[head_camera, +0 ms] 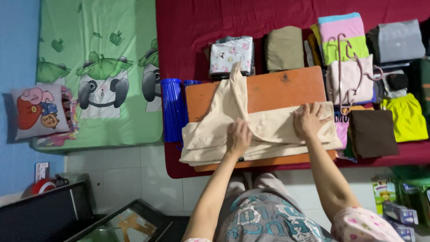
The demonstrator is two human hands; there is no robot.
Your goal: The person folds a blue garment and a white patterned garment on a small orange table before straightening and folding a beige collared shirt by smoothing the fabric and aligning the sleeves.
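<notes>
A beige garment lies partly folded on an orange board atop the dark red bed. My left hand presses flat on the garment near its middle, where a strap or sleeve runs up toward the far edge. My right hand rests flat, fingers spread, on the garment's right end. Neither hand grips anything.
Folded clothes sit beyond and right of the board: a patterned white stack, an olive piece, a pink-and-green stack, grey, yellow-green, brown. Pink hangers lie on a pale pile. Blue hangers lie left of the board.
</notes>
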